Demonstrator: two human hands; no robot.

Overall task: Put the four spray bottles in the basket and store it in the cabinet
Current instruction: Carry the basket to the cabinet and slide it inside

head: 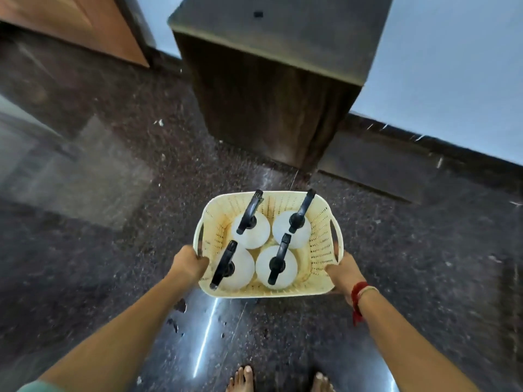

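Observation:
A cream perforated plastic basket point(321, 236) hangs above the dark floor, held level between both hands. Several white spray bottles with black trigger heads stand upright inside it, among them one at the back left point(256, 233), one at the back right point(301, 234) and one at the front left point(240, 268). My left hand point(188, 263) grips the basket's left side near the front corner. My right hand point(343, 271) grips its right side, a red thread around the wrist. A dark wooden cabinet point(271, 103) stands just ahead, its front shut.
The floor is polished dark speckled stone point(113, 222). An orange-brown wooden panel point(85, 26) stands at the far left. A pale blue wall point(452, 66) with a dark skirting runs along the right. My bare feet point(243, 377) show at the bottom edge.

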